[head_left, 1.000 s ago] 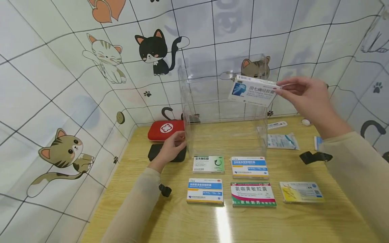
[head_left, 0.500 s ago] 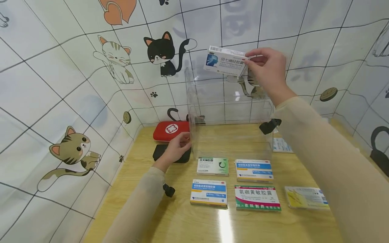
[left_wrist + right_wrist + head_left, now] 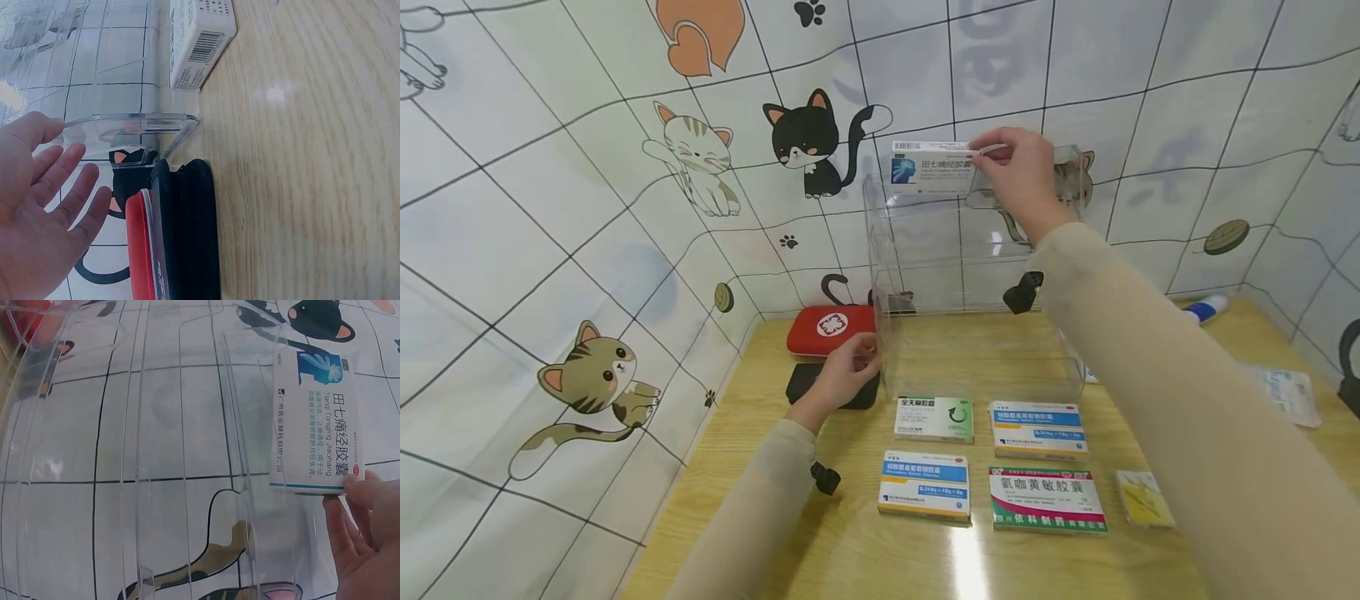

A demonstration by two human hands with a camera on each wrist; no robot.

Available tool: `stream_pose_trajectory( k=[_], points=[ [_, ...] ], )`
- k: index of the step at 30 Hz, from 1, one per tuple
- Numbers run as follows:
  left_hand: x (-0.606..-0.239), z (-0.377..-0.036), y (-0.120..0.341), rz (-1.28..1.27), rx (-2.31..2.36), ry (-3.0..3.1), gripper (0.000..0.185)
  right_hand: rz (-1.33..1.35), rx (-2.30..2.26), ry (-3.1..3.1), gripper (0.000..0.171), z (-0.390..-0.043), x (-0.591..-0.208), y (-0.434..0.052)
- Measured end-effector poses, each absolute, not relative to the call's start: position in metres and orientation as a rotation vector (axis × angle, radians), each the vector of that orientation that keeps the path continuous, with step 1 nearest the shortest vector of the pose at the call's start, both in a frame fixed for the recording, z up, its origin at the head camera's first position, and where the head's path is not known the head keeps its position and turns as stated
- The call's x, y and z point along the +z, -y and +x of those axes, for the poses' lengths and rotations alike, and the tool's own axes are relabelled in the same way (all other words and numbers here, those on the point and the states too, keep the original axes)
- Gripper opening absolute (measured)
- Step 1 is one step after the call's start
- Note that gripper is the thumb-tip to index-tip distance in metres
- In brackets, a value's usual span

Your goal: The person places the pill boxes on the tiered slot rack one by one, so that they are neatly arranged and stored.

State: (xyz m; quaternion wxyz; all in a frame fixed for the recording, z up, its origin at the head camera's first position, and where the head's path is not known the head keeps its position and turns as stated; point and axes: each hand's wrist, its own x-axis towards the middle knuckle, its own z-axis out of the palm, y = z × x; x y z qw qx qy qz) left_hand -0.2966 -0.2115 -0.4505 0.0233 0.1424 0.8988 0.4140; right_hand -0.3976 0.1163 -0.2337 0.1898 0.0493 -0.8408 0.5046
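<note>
– The white box (image 3: 928, 171) has gone left since a second ago, from the right side of the clear rack (image 3: 878, 250) to its upper left, and levelled out.
– Held how?
– The right hand (image 3: 1018, 171) pinches its right end between thumb and fingers, printed face frontward.
– Resting on the top tier?
– Hard to say through clear plastic; it may be just above.
– And the left hand (image 3: 842, 375)?
– Fingers loosely spread, gripping nothing, thumb by the rack's side wall, near the red case (image 3: 829, 327) and black case (image 3: 801, 382). Five medicine boxes (image 3: 1037, 431) lie in front on the table (image 3: 741, 408).
</note>
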Motion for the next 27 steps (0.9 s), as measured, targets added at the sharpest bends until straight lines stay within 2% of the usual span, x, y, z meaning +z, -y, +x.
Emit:
stream_pose_trajectory(
  k=[12,16,20,27],
  points=[
    [-0.463,-0.297,0.204,0.419,1.288,-2.773,0.044,0.241,1.377,2.471,0.03,-0.398,-0.256,-0.123],
    [-0.464,-0.296,0.203,0.427,1.301,-2.756,0.045,0.346,1.398,2.463,0.039,-0.38,-0.264,-0.134],
    [-0.463,-0.298,0.203,0.445,1.335,-2.731,0.048,0.396,1.376,2.443,0.038,-0.353,-0.28,-0.153],
    [-0.457,-0.296,0.206,0.384,1.332,-2.753,0.047,0.417,1.454,2.364,0.031,-0.304,-0.341,-0.182]
  ],
)
